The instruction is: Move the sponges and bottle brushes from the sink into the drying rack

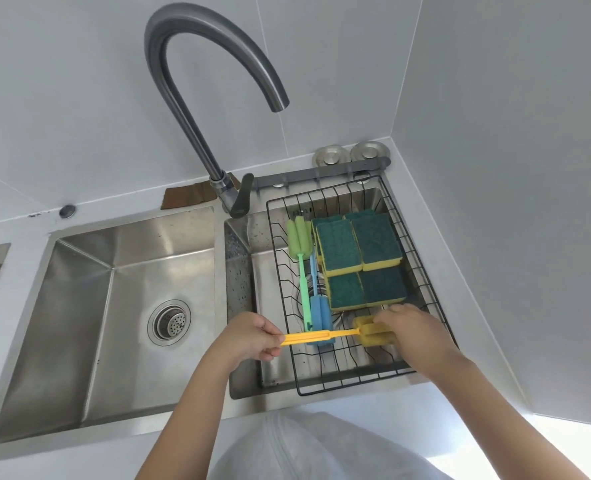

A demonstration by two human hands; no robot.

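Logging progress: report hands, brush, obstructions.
Both hands on yellow brush: left hand at handle, right hand at head. Over drying rack. Nothing blocking.

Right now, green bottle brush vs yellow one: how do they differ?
The green bottle brush lies free in the drying rack, running front to back, foam head at the far end; no hand touches it. The yellow bottle brush lies crosswise at the rack's near end, the left hand in a grip on its handle, the right hand on its foam head. Both have slim plastic handles and foam heads.

Brushed steel sink (79, 306), black wire drying rack (422, 258), rough-topped foam sponges (339, 247) (glossy plastic brush handles)
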